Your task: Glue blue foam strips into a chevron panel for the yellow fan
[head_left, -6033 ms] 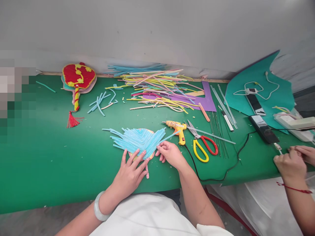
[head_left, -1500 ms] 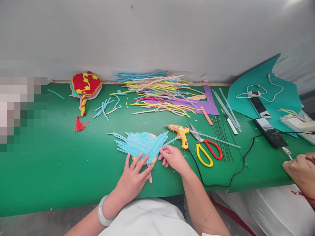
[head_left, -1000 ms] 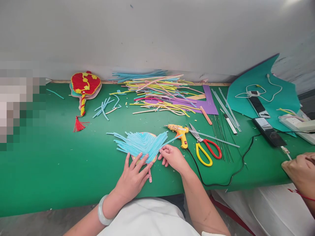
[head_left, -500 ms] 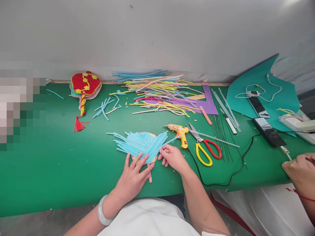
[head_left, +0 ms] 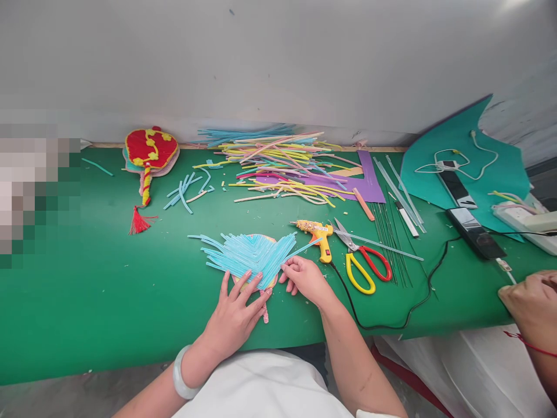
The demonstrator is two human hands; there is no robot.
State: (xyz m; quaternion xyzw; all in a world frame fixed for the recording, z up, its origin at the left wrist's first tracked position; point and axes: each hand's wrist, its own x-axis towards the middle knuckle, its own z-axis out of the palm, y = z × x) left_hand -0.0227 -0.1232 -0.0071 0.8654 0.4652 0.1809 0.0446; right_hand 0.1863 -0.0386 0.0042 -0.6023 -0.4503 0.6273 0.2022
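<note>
A small fan covered with light blue strips (head_left: 248, 254) laid in a V pattern lies on the green table (head_left: 87, 302) near its front edge. My left hand (head_left: 235, 316) rests flat on the fan's lower part, fingers spread, above its pink handle. My right hand (head_left: 304, 277) pinches the end of one blue strip at the fan's right edge, fingers curled. A yellow glue gun (head_left: 317, 232) lies just beyond my right hand.
Red-and-yellow scissors (head_left: 363, 261) lie right of the glue gun, whose black cord (head_left: 418, 290) trails along the front edge. A heap of coloured strips (head_left: 278, 165) and purple sheet sit at the back. A finished red fan (head_left: 150, 152) lies back left. Another person's hand (head_left: 528, 302) is at right.
Since six seconds ago the view has shifted slightly. Over the last second and a half both hands stay on the blue fan with no visible movement.
</note>
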